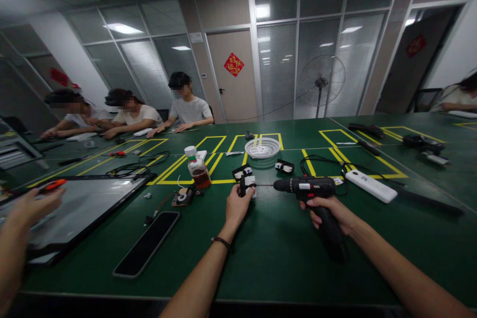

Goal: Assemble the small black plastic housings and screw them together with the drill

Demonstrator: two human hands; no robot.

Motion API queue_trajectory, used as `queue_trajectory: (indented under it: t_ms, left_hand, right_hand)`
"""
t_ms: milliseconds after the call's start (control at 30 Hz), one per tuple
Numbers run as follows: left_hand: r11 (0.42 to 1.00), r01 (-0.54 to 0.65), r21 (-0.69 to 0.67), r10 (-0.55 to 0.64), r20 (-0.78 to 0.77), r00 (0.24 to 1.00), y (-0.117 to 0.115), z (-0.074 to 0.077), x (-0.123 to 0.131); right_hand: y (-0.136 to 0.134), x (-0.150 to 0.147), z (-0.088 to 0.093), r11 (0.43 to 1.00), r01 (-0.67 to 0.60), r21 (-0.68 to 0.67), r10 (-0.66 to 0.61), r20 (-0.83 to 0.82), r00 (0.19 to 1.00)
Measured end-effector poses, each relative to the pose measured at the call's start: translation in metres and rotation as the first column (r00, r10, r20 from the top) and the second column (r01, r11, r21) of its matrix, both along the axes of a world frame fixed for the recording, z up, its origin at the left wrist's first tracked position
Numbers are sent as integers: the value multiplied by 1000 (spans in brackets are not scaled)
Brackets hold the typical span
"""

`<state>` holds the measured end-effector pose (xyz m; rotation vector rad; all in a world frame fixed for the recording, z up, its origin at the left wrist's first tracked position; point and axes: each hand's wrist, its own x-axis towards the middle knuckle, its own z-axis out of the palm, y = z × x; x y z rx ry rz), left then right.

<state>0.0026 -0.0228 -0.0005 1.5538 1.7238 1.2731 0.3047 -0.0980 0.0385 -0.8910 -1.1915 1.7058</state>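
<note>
In the head view my right hand is wrapped round the handle of a black cordless drill, its trigger side toward the palm. The drill lies level and its long thin bit points left. My left hand pinches a small black part with white on it, and the bit's tip meets or nearly meets this part; contact is too small to tell. Just beyond stand two similar black-and-white pieces, one close behind my left hand and another farther right.
A white plastic basket stands beyond my hands. To the left are a bottle, a phone and a framed panel, over which another person's hand holds an orange-and-black tool. A white power bank-like block and cables lie right.
</note>
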Motion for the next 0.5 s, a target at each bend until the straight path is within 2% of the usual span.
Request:
queue_trajectory:
  t_ms: [200, 500]
  left_hand:
    - [1000, 2, 6, -2, 0, 1000, 1, -3, -1]
    - [1000, 3, 7, -3, -32, 999, -1, 0, -2]
  right_hand:
    - [0, -1, 1, 1000, -8, -14, 8, -2, 1000]
    - [0, 1, 0, 1000, -8, -22, 8, -4, 1000]
